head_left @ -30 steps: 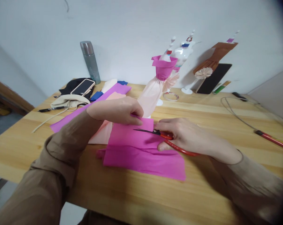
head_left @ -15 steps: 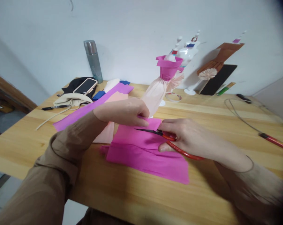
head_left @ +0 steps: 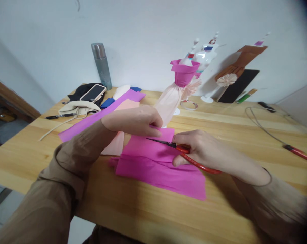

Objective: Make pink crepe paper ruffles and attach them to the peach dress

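Note:
Red-handled scissors are in my right hand, with their dark blades pointing left across a sheet of magenta crepe paper. My left hand is closed on the paper's far edge, thumb and fingers pinching it just above the blade tips. The sheet lies folded and creased on the table. Right behind my hands stands a small dress form in a magenta top and a pale pink gathered skirt. Pale peach paper shows partly under my left forearm.
A purple paper strip, a phone on dark cloth and a steel flask occupy the left back. At the right back are a brown paper dress, a dark tablet, a roll of tape and a red-handled corded tool.
Hands, scissors and paper keep nearly the same positions. The scissor blades look slightly more closed, and the view has shifted a little.

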Motion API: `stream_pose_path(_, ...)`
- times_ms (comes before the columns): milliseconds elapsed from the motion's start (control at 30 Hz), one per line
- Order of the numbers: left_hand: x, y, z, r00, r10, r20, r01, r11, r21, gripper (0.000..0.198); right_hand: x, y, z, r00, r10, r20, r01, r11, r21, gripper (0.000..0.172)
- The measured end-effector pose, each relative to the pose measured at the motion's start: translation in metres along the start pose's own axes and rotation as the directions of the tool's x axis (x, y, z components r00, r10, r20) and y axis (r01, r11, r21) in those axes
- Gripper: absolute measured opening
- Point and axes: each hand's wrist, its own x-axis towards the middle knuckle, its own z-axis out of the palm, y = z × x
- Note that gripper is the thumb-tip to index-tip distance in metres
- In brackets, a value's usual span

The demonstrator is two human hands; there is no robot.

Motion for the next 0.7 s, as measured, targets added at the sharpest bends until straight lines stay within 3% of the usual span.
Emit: stream_pose_path(700, 0.0028, -0.0030, 0.0001, 0.999, 0.034, -0.010, -0.035, 0.997, -0.070, 0.033, -0.0013, -0.0028, -0.0021, 0.998, 0.049, 0.042, -0.048, 0.999, -0.013, 0.034)
